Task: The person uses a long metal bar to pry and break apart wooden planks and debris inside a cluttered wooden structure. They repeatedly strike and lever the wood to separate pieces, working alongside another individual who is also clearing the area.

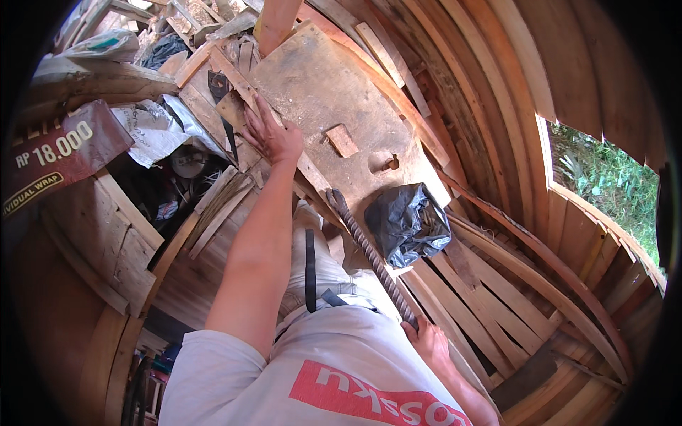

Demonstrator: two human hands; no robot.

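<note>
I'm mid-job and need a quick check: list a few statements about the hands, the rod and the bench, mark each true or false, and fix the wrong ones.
1. The right hand holds the lower end of the dark twisted rod. True.
2. The left hand grips the rod too. False: it lies, fingers spread, over the wood strip.
3. A small wood block lies on the wide board. True.
4. The black plastic bag is left of the rod. False: it is to the right of it.
5. Green plants are visible outside, at the picture's right. True.
</note>
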